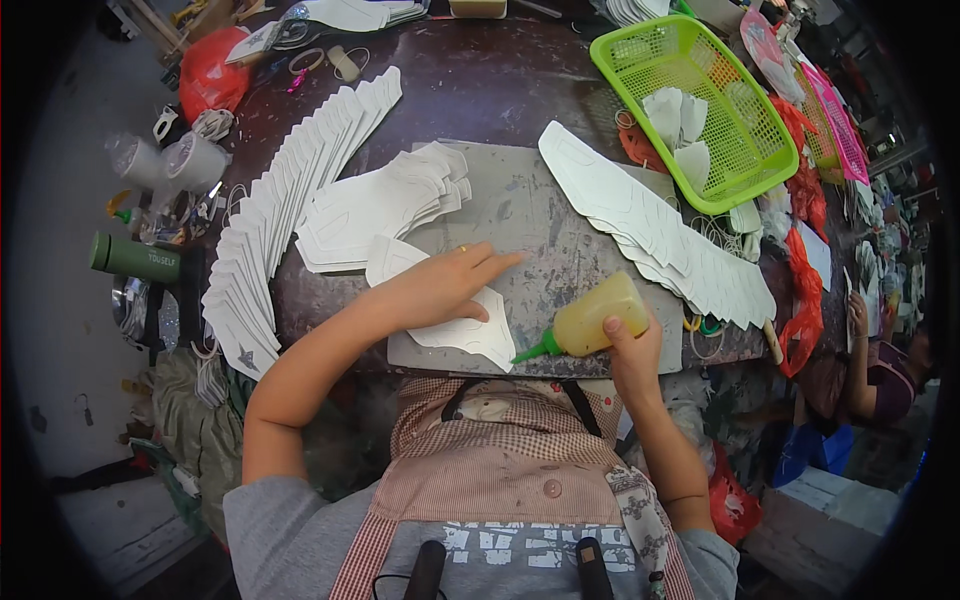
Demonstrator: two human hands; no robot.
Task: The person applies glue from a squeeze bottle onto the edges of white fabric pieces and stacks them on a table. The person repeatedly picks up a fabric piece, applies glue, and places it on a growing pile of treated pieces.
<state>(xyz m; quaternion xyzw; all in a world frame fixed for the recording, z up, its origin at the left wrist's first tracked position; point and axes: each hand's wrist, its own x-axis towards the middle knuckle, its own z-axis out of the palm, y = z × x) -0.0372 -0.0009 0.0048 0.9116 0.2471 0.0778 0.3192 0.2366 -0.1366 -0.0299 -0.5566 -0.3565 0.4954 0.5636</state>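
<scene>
My left hand [445, 288] lies flat with its fingers stretched out over a white cut piece [465, 340], pressing it on the grey board [510, 225]. My right hand [637, 358] grips a squeeze bottle [600, 313] of yellowish liquid, tilted down to the left. The tip of its green nozzle [535, 350] is at the white piece's lower right corner; I cannot tell whether it touches. Just beyond my left hand sits a pile of similar white pieces [365, 210]. A fanned row of white pieces [640, 215] runs along the board's right side.
Another long fanned row of white pieces [265, 220] curves along the table's left. A green basket [612, 75] with a few white pieces stands at the far right. Left are a green flask [135, 257], white cups [192, 160] and a red bag [212, 75]. Someone works at far right.
</scene>
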